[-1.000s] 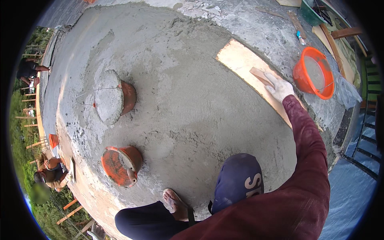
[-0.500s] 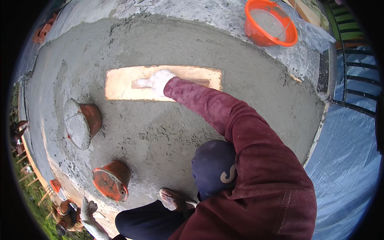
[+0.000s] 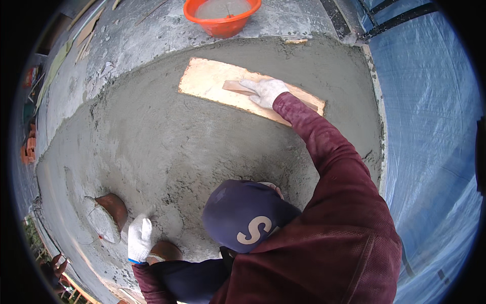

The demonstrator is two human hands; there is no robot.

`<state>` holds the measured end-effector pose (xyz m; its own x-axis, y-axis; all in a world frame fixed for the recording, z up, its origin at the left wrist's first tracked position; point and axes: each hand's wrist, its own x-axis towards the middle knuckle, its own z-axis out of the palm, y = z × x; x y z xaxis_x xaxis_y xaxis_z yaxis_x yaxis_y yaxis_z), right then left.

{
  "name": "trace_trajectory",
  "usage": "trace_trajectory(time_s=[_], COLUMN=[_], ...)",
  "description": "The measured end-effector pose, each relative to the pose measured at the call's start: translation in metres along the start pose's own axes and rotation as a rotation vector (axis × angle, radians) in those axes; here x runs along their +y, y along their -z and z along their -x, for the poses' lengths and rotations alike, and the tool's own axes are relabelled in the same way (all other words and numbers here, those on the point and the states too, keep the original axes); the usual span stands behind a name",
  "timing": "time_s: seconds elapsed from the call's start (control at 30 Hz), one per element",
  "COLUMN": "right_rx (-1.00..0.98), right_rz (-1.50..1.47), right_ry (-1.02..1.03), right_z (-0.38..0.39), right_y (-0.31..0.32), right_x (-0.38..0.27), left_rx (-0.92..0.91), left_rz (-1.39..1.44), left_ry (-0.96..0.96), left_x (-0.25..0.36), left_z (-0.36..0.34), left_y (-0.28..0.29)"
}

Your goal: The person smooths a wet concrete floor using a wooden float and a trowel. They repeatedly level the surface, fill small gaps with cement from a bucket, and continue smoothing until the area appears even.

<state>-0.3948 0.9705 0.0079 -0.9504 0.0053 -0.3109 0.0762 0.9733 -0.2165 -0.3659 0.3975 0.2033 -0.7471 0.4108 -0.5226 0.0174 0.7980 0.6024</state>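
Note:
My right hand (image 3: pixel 263 92), in a white glove, is shut on the wooden handle (image 3: pixel 238 87) of a long, pale wooden float (image 3: pixel 200 76) lying flat on wet grey concrete (image 3: pixel 157 137). My left hand (image 3: pixel 139 238), also gloved, is low at the left with its fingers curled; what it holds, if anything, is hidden. Near it stands a cement-crusted bucket (image 3: pixel 112 210), and a second bucket (image 3: pixel 167 249) is partly behind my leg. A dark blue knee pad (image 3: pixel 228 207) is below the float.
An orange basin of grey water (image 3: pixel 212 28) sits beyond the wet concrete. A blue tarp (image 3: pixel 425 137) and black metal bars (image 3: pixel 400 20) run along the right. Bricks (image 3: pixel 29 144) and boards (image 3: pixel 88 28) lie at the left edge. Another person (image 3: pixel 53 273) works at the lower left.
The view has turned. My right hand swept the float left across the concrete, then back rightward, changing its angle. My left hand has risen into view beside the buckets.

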Motion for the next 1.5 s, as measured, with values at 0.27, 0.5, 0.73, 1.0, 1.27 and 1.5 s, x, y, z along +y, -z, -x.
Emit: trace_trajectory(time_s=[0.27,0.5,0.73,1.0,1.27,1.5], right_rx=[0.051,0.183,0.137,0.257,0.359,0.420], right_rz=[-0.115,-0.247,-0.362,-0.252,-0.357,-0.415], right_ry=[-0.645,-1.045,-1.123,-0.775,-1.109,-1.400], right_z=[0.185,0.344,0.507,0.242,0.253,0.477], right_y=[-0.020,-0.106,-0.162,-0.088,-0.031,-0.154], right_x=[0.089,0.111,-0.045,0.122,0.194,0.075], left_rx=[0.083,0.188,0.165,0.162,-0.096,-0.204], left_rz=[0.173,0.182,0.211,0.110,-0.162,-0.165], left_ry=[0.021,0.234,0.361,-0.067,-0.091,-0.291], left_x=[-0.020,-0.080,-0.101,-0.006,0.068,0.165], left_z=[-0.014,-0.010,0.005,-0.044,-0.136,-0.244], left_y=[0.052,0.063,0.046,0.080,0.072,0.016])
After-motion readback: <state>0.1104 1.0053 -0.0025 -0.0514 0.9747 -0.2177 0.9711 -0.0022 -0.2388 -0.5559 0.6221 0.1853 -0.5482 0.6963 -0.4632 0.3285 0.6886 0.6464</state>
